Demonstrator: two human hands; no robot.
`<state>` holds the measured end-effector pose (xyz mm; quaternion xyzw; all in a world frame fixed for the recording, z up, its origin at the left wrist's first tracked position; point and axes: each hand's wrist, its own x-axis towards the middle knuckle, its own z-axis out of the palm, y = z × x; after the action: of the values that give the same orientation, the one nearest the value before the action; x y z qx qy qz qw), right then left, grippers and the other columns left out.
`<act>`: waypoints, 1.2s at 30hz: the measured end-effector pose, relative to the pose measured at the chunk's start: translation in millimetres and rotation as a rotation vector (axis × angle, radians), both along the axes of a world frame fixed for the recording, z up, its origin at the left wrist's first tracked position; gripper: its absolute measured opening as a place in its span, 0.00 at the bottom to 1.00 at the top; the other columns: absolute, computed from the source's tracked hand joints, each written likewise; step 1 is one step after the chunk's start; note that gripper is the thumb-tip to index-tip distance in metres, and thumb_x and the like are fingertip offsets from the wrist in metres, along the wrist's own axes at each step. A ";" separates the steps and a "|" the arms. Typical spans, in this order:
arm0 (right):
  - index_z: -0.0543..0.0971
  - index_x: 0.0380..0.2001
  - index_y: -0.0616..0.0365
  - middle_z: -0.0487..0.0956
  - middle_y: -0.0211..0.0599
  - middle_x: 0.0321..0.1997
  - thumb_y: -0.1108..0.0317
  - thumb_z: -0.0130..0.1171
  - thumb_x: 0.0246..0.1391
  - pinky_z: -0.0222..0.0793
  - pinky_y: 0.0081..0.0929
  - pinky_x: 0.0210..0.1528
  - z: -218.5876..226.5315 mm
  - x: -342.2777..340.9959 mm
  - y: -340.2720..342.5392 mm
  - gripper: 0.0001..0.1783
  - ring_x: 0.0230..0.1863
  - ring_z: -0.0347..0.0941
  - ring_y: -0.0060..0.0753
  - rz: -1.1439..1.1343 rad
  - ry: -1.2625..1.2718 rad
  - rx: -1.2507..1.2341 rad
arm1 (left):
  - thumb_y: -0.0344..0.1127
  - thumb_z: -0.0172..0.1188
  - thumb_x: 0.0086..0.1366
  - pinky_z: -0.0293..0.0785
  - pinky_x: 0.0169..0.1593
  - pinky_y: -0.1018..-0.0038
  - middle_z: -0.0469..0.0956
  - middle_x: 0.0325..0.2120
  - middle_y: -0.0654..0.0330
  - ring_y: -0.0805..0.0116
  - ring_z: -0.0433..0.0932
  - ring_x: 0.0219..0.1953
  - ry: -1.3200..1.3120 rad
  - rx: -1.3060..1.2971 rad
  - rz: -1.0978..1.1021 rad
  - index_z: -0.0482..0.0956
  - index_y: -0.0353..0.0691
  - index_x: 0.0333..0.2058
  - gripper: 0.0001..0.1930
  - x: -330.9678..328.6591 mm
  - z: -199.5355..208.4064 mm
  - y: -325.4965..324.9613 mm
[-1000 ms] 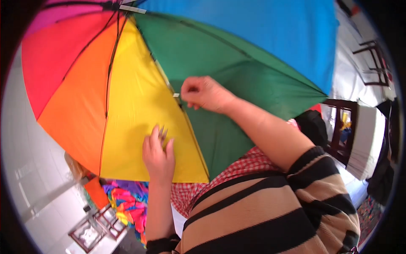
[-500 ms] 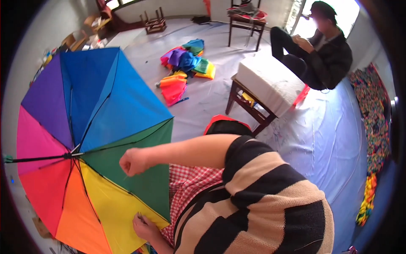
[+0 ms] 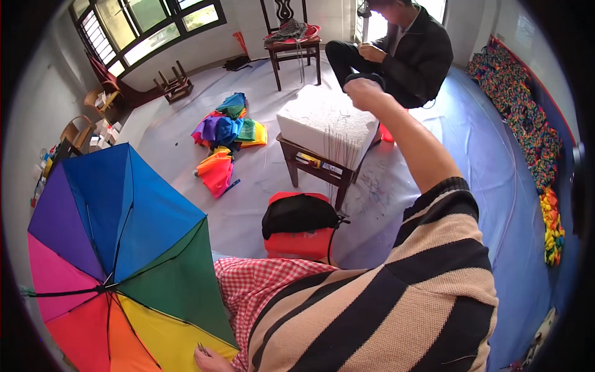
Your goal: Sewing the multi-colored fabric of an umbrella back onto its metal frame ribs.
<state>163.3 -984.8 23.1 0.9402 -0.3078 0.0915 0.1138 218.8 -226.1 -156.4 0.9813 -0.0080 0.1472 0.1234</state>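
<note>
An open rainbow umbrella [image 3: 167,248] lies on its side at the left, ribs and shaft facing me. My left hand [image 3: 212,359] is closed at the edge of its yellow panel, by the bottom of the view. A small thin metal piece shows at those fingertips; its kind I cannot tell. My right hand [image 3: 365,96] is raised at arm's length, at the far right corner of a white foam block [image 3: 319,121]. Its fingers are closed, and what they hold is hidden. Several thin dark strands hang down the block's front.
A wooden stool [image 3: 316,167] bears the foam block. Before it sits a red and black bag [image 3: 300,223]. Folded rainbow fabric [image 3: 226,133] lies on the floor sheet. A co-worker [image 3: 403,56] sits behind the block; a chair [image 3: 291,46] stands at the back.
My right hand has swung from in front of the green umbrella panel out to the foam block. My left hand stays at the yellow edge. The view has turned up and to the right.
</note>
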 end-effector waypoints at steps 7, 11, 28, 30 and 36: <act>0.84 0.29 0.59 0.82 0.48 0.37 0.73 0.55 0.46 0.76 0.38 0.43 -21.4 -15.9 -2.8 0.09 0.42 0.80 0.45 -0.063 0.145 -0.007 | 0.50 0.48 0.68 0.73 0.38 0.58 0.79 0.34 0.45 0.44 0.77 0.34 0.053 0.200 0.028 0.77 0.35 0.46 0.23 -9.8 17.2 -11.6; 0.83 0.30 0.59 0.82 0.48 0.37 0.76 0.55 0.45 0.76 0.38 0.44 -27.9 4.9 -0.4 0.10 0.42 0.80 0.46 0.010 0.201 -0.029 | 0.49 0.50 0.67 0.73 0.37 0.58 0.79 0.34 0.45 0.44 0.77 0.34 -0.009 0.161 -0.016 0.78 0.34 0.44 0.22 -10.4 22.4 -15.5; 0.81 0.33 0.57 0.81 0.46 0.38 0.75 0.56 0.46 0.73 0.37 0.44 -19.4 25.6 43.1 0.10 0.41 0.78 0.45 0.046 -0.124 0.187 | 0.33 0.54 0.62 0.70 0.43 0.58 0.76 0.36 0.44 0.45 0.75 0.38 0.023 0.057 -0.043 0.73 0.30 0.44 0.14 4.5 -9.0 13.4; 0.82 0.33 0.58 0.81 0.47 0.39 0.75 0.55 0.46 0.73 0.38 0.45 -21.1 42.4 54.3 0.10 0.43 0.78 0.47 0.070 -0.041 0.242 | 0.33 0.53 0.62 0.70 0.43 0.58 0.76 0.36 0.44 0.45 0.75 0.38 0.032 0.048 -0.032 0.73 0.30 0.44 0.14 0.3 -9.3 16.5; 0.83 0.35 0.57 0.80 0.50 0.43 0.73 0.53 0.50 0.73 0.40 0.47 -48.5 59.5 36.6 0.11 0.45 0.78 0.49 -0.021 0.155 0.264 | 0.32 0.53 0.62 0.71 0.43 0.59 0.76 0.36 0.44 0.45 0.75 0.39 0.031 0.007 -0.002 0.74 0.30 0.44 0.14 -7.5 9.9 -7.3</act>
<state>222.8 -948.3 -25.4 0.9480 -0.3171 -0.0237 0.0134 211.3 -233.3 -146.5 0.9840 -0.0074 0.1317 0.1200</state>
